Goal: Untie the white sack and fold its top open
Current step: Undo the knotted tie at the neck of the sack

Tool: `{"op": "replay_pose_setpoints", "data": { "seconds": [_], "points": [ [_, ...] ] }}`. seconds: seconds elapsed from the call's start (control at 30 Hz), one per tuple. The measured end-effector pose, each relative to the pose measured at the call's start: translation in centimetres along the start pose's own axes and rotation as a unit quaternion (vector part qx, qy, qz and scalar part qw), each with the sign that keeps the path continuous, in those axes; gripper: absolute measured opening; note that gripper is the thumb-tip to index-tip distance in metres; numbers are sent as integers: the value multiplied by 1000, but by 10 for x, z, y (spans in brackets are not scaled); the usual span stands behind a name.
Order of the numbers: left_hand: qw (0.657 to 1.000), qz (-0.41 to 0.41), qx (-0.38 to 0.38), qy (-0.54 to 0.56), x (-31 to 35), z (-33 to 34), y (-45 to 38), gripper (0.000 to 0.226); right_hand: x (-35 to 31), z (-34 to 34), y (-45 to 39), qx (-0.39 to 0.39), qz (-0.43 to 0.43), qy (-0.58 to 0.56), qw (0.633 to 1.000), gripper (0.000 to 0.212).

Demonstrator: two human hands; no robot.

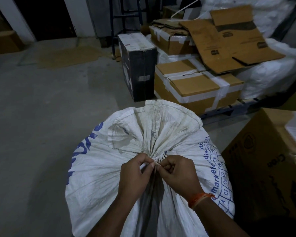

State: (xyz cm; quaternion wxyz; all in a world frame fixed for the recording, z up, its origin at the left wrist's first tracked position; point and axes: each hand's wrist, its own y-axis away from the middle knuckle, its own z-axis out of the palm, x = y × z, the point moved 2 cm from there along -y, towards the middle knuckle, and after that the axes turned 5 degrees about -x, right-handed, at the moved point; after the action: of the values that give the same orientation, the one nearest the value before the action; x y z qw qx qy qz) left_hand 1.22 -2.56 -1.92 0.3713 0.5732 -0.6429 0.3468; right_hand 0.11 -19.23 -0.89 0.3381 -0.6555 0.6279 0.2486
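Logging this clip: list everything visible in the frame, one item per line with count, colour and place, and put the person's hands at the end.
white sack: one, white with blue print, centre foreground, neck gathered and tied
tie: one, pale, around the sack's neck, pinched by both hands
taped cartons: at least two, brown with white tape, right of centre
flattened cardboard: one large piece, brown, lying over the cartons
dark box: one, black, standing left of the cartons
large carton: one, brown, right edge
white wrapped bundles: several, white, far right
stool: one, dark blue frame, top centre
floor: grey concrete, left
wrist thread: orange, right wrist
left hand: pinches the tie
right hand: pinches the tie
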Motion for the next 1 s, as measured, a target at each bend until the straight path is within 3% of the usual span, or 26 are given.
{"op": "replay_pose_setpoints", "data": {
  "seconds": [0.3,1.0],
  "points": [
    [1000,-4,0,2,0,1,0,9,3,2,-3,3,-17,43,999,21],
    [1000,-11,-5,20,-1,0,0,11,-1,-1,-1,-21,4,-16,1000,14]
  ]
}}
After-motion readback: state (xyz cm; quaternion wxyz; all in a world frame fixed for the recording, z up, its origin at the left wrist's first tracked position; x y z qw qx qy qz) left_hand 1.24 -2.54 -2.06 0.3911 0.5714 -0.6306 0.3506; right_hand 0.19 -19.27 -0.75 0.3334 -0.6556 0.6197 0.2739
